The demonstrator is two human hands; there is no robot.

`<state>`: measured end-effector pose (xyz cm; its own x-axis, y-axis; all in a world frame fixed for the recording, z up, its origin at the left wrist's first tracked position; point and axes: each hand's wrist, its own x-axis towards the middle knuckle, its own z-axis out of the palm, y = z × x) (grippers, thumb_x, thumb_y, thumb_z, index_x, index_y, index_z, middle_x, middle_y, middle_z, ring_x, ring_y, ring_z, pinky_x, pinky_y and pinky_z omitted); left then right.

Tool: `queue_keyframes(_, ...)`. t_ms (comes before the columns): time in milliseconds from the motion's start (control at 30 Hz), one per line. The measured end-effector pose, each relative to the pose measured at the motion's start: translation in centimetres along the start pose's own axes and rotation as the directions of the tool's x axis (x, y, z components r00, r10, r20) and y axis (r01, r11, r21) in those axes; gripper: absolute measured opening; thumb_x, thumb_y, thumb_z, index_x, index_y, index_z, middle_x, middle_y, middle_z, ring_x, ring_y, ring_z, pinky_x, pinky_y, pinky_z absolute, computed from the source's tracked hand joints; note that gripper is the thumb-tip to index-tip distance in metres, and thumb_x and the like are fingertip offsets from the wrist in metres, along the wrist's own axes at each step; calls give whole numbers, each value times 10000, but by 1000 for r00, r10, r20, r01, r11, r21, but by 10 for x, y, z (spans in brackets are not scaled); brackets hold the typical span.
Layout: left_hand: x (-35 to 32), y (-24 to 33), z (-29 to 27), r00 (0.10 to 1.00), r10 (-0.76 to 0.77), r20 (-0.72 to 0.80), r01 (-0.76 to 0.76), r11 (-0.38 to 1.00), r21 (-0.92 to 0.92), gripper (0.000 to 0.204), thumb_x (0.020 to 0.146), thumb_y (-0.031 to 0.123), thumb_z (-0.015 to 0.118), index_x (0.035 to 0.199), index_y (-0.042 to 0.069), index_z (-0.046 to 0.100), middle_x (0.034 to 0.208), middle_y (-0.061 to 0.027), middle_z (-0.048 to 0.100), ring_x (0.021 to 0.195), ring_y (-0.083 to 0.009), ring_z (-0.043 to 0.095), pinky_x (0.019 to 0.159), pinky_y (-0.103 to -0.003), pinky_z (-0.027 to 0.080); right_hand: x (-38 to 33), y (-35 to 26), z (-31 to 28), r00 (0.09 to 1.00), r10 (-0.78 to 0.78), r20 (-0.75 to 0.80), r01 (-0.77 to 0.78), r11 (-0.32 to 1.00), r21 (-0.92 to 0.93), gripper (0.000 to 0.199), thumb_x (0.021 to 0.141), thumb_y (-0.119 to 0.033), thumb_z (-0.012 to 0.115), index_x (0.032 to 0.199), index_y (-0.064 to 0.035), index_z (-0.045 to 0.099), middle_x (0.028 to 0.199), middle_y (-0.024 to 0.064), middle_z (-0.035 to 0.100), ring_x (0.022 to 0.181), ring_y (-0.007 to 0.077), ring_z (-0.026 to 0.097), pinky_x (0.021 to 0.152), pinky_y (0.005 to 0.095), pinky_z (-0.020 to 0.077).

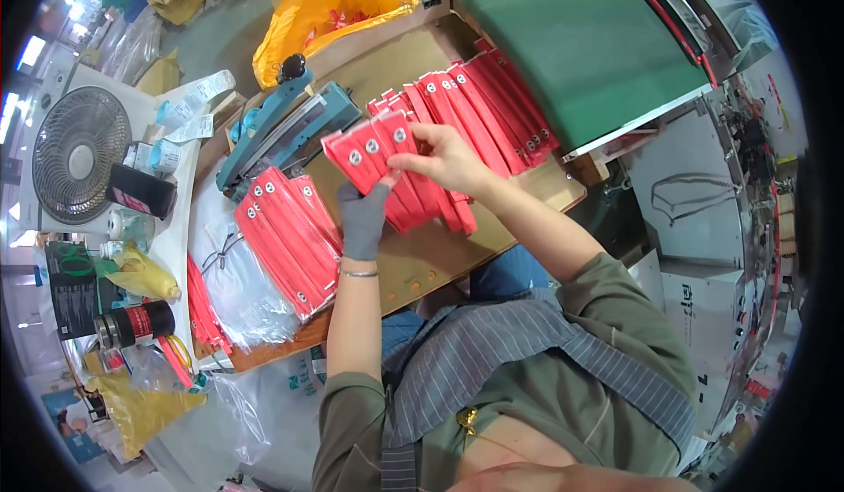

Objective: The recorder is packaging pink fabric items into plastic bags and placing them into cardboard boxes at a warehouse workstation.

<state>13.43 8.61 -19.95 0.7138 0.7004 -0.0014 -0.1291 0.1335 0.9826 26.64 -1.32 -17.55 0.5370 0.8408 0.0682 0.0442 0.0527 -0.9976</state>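
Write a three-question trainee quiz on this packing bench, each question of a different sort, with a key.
1. True or false: the left hand wears a grey glove.
2. Multiple choice: the fan of red packets is held by
A. the left hand only
B. the right hand only
C. both hands
3. Fill in: the teal heat sealer lies to the person's ____ of the held packets.

Key
1. True; the right hand is bare.
2. C; the gloved hand supports the packets from below while the right hand's grip pinches their upper ends.
3. Left; further red packets lie in a stack below it on the wooden bench.
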Motion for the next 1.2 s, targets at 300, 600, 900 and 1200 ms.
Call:
queue_keyframes(300,-61,9,-17,987,77,140,-99,982,161,256,786,59,709,1021,-12,634,948,-50,657,862,-112,602,753,-255,481,-66,-27,7,885,-431,174,463,849,-255,281,757,-49,706,1035,-45,665,953,113,634,920,225,602,825,318,473)
queue_keyframes(600,-54,7,-17,940,209,269,-259,952,166,317,841,148,659,1103,-19,593,992,-52,632,892,-114,576,791,-273,468,-66,-11,30,914,-403,52,403,880,-252,154,791,-130,685,910,-35,661,880,91,631,811,210,623,718,327,495)
queue_keyframes(900,-1,-27,4,968,189,-166,-75,846,528,455,856,319,647,1132,-27,542,902,-92,580,806,-161,530,736,-296,447,11,27,-7,955,233,-182,-251,965,-81,262,793,-210,674,891,33,662,730,94,642,671,135,594,639,306,474)
queue_keyframes(1200,-9,1,-12,988,-106,-109,109,994,23,170,889,164,568,953,8,591,781,-41,596,648,-102,563,537,-256,480,34,25,-73,929,154,-336,-343,700,-626,478,807,-352,689,1110,7,599,955,128,659,917,218,620,837,375,474)
